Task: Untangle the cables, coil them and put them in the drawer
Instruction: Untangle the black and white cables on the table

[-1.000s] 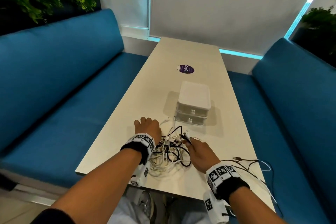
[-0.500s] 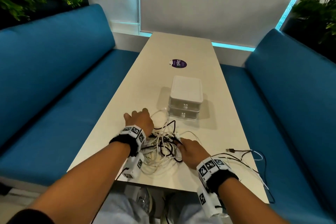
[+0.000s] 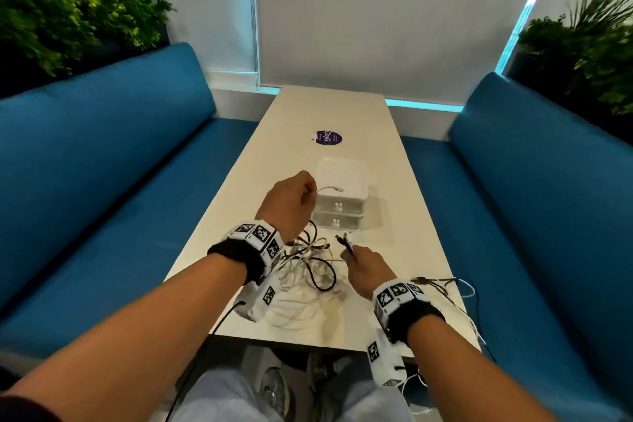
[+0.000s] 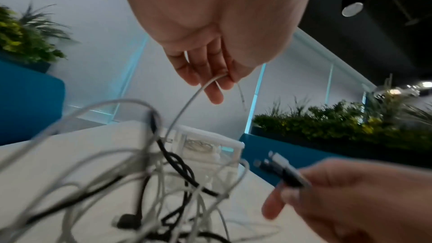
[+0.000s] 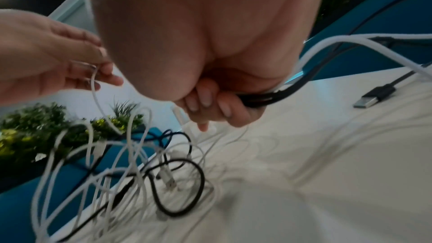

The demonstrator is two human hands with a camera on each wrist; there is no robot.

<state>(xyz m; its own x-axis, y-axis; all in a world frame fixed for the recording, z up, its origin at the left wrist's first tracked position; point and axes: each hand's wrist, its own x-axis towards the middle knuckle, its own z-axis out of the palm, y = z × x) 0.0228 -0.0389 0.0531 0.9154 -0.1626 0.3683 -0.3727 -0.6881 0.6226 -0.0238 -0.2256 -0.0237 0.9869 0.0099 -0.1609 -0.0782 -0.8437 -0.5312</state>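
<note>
A tangle of white and black cables (image 3: 308, 264) (image 4: 168, 182) (image 5: 140, 169) lies on the pale table (image 3: 404, 216) near its front edge. My left hand (image 3: 291, 202) (image 4: 210, 73) is raised above the tangle and pinches a thin white cable (image 3: 329, 188) (image 4: 187, 104) near its plug end. My right hand (image 3: 368, 264) (image 5: 210, 104) stays low at the tangle's right side and grips black cable ends (image 3: 344, 241) (image 4: 280, 169) (image 5: 264, 97). Behind the tangle stands a small white drawer unit (image 3: 340, 197) (image 4: 210, 147) with both drawers closed.
More cables (image 3: 442, 284) with a USB plug (image 5: 371, 99) trail over the table's right front corner. A purple round sticker (image 3: 328, 137) sits farther back on the table. Blue benches (image 3: 102, 181) flank the table on both sides, with plants (image 3: 68, 17) behind them.
My left hand has risen from the table, pulling a white cable end up out of the tangle. My right hand has closed on black cable ends and lifted them slightly.
</note>
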